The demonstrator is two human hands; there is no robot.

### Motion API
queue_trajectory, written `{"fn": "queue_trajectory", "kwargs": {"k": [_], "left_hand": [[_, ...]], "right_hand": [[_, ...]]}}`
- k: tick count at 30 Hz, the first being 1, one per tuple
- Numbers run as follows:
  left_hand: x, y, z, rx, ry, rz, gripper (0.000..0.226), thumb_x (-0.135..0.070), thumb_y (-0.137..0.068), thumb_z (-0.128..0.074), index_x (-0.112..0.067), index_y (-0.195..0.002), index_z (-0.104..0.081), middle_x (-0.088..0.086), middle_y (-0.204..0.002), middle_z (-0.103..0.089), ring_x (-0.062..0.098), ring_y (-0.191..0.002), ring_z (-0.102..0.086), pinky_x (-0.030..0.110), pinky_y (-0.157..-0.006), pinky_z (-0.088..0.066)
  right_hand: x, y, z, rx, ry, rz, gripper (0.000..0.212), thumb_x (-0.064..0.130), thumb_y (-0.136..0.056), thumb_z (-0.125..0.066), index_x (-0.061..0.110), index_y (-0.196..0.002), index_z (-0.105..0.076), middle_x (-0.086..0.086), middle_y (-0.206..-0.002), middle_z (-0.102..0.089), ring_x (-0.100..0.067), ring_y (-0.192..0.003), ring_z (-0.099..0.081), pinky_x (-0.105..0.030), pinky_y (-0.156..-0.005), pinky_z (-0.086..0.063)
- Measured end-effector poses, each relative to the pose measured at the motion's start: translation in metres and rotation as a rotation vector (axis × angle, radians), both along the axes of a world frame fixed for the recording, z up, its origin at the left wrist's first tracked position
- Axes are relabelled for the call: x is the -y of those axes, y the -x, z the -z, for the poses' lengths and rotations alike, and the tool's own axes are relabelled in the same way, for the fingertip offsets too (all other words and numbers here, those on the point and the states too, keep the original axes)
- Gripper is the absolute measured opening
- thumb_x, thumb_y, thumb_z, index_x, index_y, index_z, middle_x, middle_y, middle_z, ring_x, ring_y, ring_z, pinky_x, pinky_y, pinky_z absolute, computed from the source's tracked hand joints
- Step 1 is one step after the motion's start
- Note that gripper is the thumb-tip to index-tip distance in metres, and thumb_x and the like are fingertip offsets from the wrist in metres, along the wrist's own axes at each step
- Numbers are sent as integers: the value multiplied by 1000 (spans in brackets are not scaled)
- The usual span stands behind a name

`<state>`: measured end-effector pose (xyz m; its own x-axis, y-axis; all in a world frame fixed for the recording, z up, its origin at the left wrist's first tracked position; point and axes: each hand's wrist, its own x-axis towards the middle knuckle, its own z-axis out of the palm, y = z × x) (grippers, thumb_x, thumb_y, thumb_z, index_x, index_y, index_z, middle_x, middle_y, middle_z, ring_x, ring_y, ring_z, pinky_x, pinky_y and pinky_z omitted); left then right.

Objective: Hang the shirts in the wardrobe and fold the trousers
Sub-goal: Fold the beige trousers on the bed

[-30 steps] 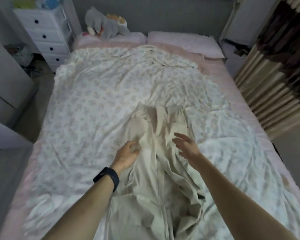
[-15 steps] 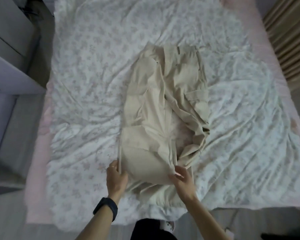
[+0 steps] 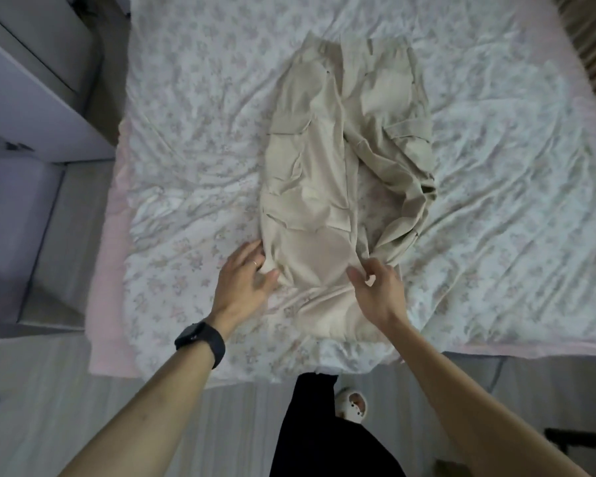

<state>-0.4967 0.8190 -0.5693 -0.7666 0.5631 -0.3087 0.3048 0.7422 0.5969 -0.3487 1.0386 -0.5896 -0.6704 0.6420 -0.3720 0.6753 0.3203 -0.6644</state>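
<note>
While the beige trousers (image 3: 319, 187) lie lengthwise mid-bed (image 3: 186, 139), waistband toward the far edge and crumpled legs reaching the near edge, the left hand (image 3: 245, 282) rests fingers-straight against their left side. The right hand (image 3: 375, 290) curls on the cloth near the right leg; whether it pinches is unclear.

Beige cargo trousers (image 3: 327, 187) lie crumpled lengthwise on the bed, waistband far, legs near.
</note>
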Motion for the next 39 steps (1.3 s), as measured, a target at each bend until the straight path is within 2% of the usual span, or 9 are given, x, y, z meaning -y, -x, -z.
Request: {"fn": "queue_trajectory", "kwargs": {"k": [4, 8, 11, 16, 21, 28, 33, 36, 39], "left_hand": [[3, 4, -61, 165, -251, -349, 33, -46, -102, -51, -14, -99, -52, 1, -88, -60, 24, -81, -56, 29, -66, -40], [22, 7, -121, 318, -580, -615, 34, -55, -91, -66, -23, -91, -55, -3, -93, -67, 16, -85, -65, 29, -75, -47], [46, -19, -131, 540, -529, -541, 19, -38, -91, -74, -33, -88, -56, -22, -76, -71, -4, -69, -69, 20, -66, -51], [107, -81, -21, 635, -165, -557, 24, -32, -92, -73, -14, -109, -71, 7, -104, -77, 22, -86, -74, 34, -77, -60], [161, -130, 75, 455, 100, -621, 35, -40, -101, -56, -10, -117, -67, 5, -112, -71, 21, -95, -66, 29, -80, -51], [202, -152, 75, 462, -107, -704, 16, -39, -97, -65, -26, -105, -69, -16, -96, -68, 5, -90, -64, 18, -72, -46], [232, -163, 89, 574, 217, -575, 19, -32, -95, -64, -15, -91, -69, 1, -95, -75, 19, -85, -69, 35, -81, -58], [230, -172, 89, 553, 363, -497, 26, -26, -96, -60, -17, -120, -58, 9, -127, -64, 26, -104, -62, 35, -89, -51], [205, -182, 84, 413, 362, -485, 62, -25, -95, -61, -17, -150, -34, 13, -150, -40, 34, -132, -45, 45, -104, -46]], "right_hand": [[3, 21, -73, -376, 218, 197, 27, 44, -96, -62, 17, -95, -58, 16, -76, -64, -7, -73, -62, -34, -70, -50], [11, 20, -127, -477, 526, 376, 36, 44, -92, -70, 16, -113, -64, 7, -91, -71, -10, -82, -68, -32, -73, -54], [29, -6, -116, -332, 722, 287, 43, 39, -85, -78, 14, -118, -67, -1, -105, -77, -18, -93, -74, -31, -75, -54], [98, -77, -18, 87, 752, 132, 41, 27, -76, -88, 6, -108, -74, -4, -98, -78, -23, -92, -75, -39, -85, -60], [161, -113, 73, 295, 477, 163, 26, 34, -90, -72, 9, -90, -72, -4, -84, -73, -18, -77, -67, -30, -61, -47], [206, -142, 62, 34, 408, 257, 19, 34, -92, -72, 16, -85, -71, 4, -76, -72, -10, -73, -68, -29, -60, -50], [224, -179, 107, 408, 421, 145, 25, 41, -85, -74, 17, -85, -69, -4, -77, -72, -23, -73, -70, -41, -67, -57], [211, -199, 127, 580, 517, 37, 40, 36, -75, -77, 19, -107, -61, -8, -98, -72, -23, -78, -69, -29, -56, -50], [173, -202, 113, 517, 445, 151, 48, 36, -83, -78, 20, -120, -52, -5, -107, -72, -24, -91, -69, -35, -76, -54]]}}
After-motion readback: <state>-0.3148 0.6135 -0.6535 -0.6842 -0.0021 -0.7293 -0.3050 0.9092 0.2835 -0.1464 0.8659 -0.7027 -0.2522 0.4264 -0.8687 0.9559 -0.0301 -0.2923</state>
